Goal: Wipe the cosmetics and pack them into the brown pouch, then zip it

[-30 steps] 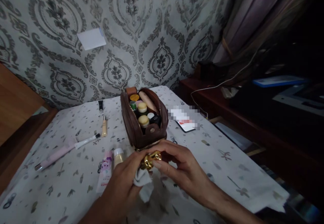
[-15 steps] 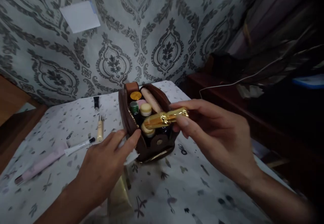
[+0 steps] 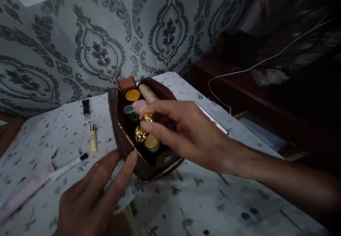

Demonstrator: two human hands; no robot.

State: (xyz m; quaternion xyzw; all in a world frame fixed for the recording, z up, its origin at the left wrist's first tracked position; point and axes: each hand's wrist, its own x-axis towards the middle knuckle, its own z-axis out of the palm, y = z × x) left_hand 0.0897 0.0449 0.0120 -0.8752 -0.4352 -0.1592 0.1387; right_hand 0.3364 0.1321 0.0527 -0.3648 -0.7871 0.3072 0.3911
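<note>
A brown zip cosmetics bag (image 3: 114, 122) stands unzipped on the table. My right hand (image 3: 191, 133) reaches into it, thumb and fingertips pinching a shiny gold lipstick tube (image 3: 142, 133), tilted over the jars. My left hand (image 3: 98, 189) grips the bag's near left side, one digit on the zipper rim and the others outside. Something whitish and crumpled (image 3: 126, 198) shows beneath this hand, too blurred to name. In the bag are a green bottle (image 3: 130, 114), an orange-gold round lid (image 3: 132, 95), a pink round item (image 3: 140, 104), a beige tube (image 3: 148, 93) and a cream-lidded jar (image 3: 152, 143).
On the patterned tablecloth (image 3: 170, 207) to the left lie a small black tube (image 3: 86, 108), a cream tube (image 3: 93, 143), a white stick with a black tip (image 3: 68, 166) and a pink tube (image 3: 26, 193). A phone (image 3: 213, 118) lies behind my right wrist; a white cable (image 3: 247, 67) trails beyond.
My right hand has moved left and down, bringing the gold lipstick tube from above the bag into its opening. My left hand remains at the bag's side. The view has shifted closer.
</note>
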